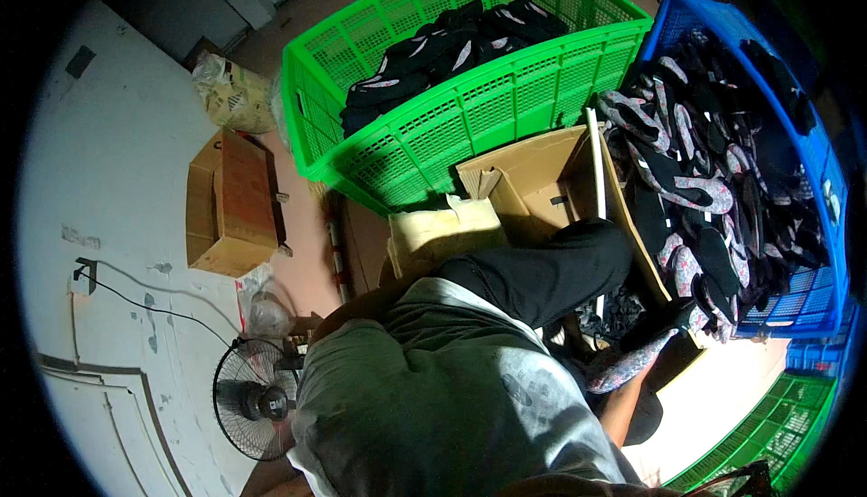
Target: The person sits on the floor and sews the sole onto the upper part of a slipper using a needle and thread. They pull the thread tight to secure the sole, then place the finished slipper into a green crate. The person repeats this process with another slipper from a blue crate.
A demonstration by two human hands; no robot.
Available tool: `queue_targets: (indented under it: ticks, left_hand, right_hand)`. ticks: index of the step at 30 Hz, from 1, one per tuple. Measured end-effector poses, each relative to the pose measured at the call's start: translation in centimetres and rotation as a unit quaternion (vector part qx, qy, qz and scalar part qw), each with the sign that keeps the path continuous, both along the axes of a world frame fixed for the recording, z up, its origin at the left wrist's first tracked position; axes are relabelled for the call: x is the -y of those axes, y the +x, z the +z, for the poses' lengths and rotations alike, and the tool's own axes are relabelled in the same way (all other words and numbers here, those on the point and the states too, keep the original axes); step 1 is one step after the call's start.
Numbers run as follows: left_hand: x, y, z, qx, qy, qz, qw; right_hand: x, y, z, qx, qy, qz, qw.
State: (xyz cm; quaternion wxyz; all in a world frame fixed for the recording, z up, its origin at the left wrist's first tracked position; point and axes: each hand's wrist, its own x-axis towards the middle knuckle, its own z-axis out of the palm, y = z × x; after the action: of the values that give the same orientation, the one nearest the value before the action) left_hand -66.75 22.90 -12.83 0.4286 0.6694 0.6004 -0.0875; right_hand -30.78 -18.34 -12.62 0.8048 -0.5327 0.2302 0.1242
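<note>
My right hand (pixel 643 376) is at the lower right, beside the open cardboard box. It is closed on a slipper (pixel 629 363) with a floral side and a black upper part, which hides most of the fingers. The slipper lies tilted just in front of a large blue crate (pixel 835 217). Floral and black slippers (pixel 704 195) are heaped in that crate, some spilling over its near side. My left hand is out of the picture; only a bit of skin shows at the lower edge.
A green crate (pixel 488 109) of black slippers stands at the back. The cardboard box (pixel 533 167) holds a white rod (pixel 597 172) and black scraps. On the left are a fan (pixel 257 398) with a cord and another cardboard box (pixel 237 204). Another green crate (pixel 768 443) is at lower right.
</note>
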Motion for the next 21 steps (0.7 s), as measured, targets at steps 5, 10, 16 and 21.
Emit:
queue_targets:
  ticks: [5,10,16,21]
  left_hand:
    - [-1.5,-0.6,-0.9,-0.014,-0.005,-0.018,1.0]
    - [-3.4,-0.8,-2.2,-0.037,-0.016,-0.049,0.998]
    - [-6.6,0.7,-3.8,-0.068,-0.024,-0.117,0.991]
    - [-9.5,4.6,-4.6,-0.082,-0.023,-0.199,0.976]
  right_hand:
    - [0.0,1.0,-0.3,0.02,-0.01,-0.016,1.0]
    - [-1.3,2.3,0.9,0.067,-0.058,-0.023,0.996]
    - [-0.5,4.1,-0.1,0.14,-0.094,-0.038,0.985]
    - [-0.2,4.2,-0.4,0.212,-0.177,0.003,0.961]
